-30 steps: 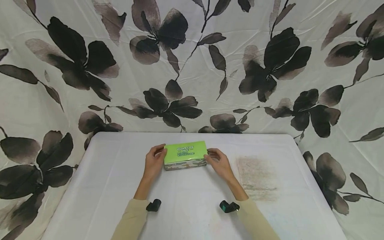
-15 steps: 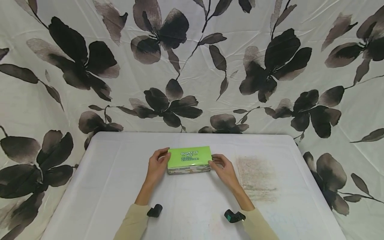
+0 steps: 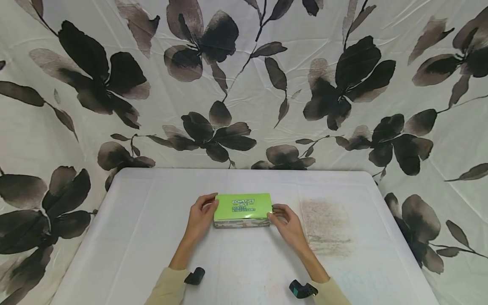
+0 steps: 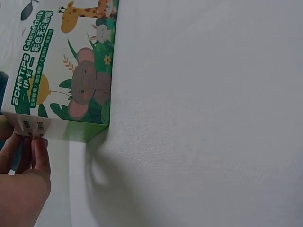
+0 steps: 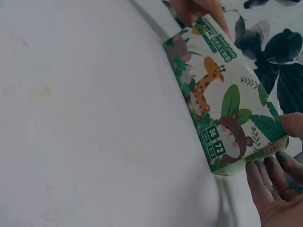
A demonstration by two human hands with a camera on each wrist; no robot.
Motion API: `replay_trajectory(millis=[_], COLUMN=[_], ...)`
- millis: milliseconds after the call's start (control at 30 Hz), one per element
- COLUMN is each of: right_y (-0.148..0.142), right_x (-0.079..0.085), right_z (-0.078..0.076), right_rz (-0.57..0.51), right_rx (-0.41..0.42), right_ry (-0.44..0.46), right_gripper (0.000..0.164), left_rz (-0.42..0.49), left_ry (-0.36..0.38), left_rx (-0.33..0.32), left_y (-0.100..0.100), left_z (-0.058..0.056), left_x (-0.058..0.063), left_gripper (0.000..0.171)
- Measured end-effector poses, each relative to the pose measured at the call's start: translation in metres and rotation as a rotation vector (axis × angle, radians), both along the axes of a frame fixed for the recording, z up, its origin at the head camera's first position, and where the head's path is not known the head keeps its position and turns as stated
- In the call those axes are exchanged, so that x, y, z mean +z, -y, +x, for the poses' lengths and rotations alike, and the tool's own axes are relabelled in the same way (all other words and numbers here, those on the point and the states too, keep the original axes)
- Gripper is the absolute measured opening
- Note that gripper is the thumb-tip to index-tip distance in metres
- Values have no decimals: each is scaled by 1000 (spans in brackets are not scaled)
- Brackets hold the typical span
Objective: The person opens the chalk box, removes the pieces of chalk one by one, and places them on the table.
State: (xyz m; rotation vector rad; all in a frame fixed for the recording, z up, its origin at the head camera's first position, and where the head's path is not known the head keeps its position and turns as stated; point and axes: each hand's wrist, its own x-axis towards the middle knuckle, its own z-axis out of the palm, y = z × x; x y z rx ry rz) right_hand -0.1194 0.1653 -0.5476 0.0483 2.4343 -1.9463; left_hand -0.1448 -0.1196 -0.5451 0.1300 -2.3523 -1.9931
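A box of colored chalk (image 3: 242, 207) with a bright green top is held level between both hands near the middle of the table. Its long side, printed with a giraffe, an elephant and a bear, faces the person. My left hand (image 3: 201, 215) grips the left end, with the thumb at the top corner and the fingers against the end panel. At the opposite end, my right hand (image 3: 288, 224) holds the box by thumb and fingers. Dark smudges mark the right fingertips (image 5: 282, 158) in the right wrist view. The lid looks closed, so the contents are hidden.
A white cloth covers the table (image 3: 145, 237). To the right of the box lies a brownish smeared patch (image 3: 328, 226), and faint coloured marks show nearer the front. Behind the table's far edge hangs a white curtain (image 3: 244, 84) with dark flowers.
Both hands have drawn the chalk box toward the person and a little to the right. Its slight slant has straightened, and both hands have kept their hold.
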Motion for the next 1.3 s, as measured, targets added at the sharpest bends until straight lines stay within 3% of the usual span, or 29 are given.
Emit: replay_trajectory(millis=[367, 667, 733, 1000, 1167, 1300], right_y=[-3, 6, 7, 1, -3, -3], right_x=[2, 39, 37, 2, 2, 9], right_z=[15, 35, 36, 31, 30, 25], right_rz=[-21, -16, -16, -5, 51, 167], right_rx=[-8, -5, -8, -9, 27, 64], right_ry=[10, -1, -4, 13, -56, -168], right_gripper=[42, 37, 37, 43, 52, 61], left_rz=[8, -16, -19, 1, 14, -23], left_ry=[-9, 2, 5, 16, -1, -45], left_rx=[-12, -24, -28, -42, -86, -185], left_y=[-3, -1, 0, 7, 12, 18], left_z=[12, 22, 24, 30, 34, 39], left_x=[0, -1, -1, -1, -7, -12], left_gripper=[36, 35, 36, 41, 51, 70])
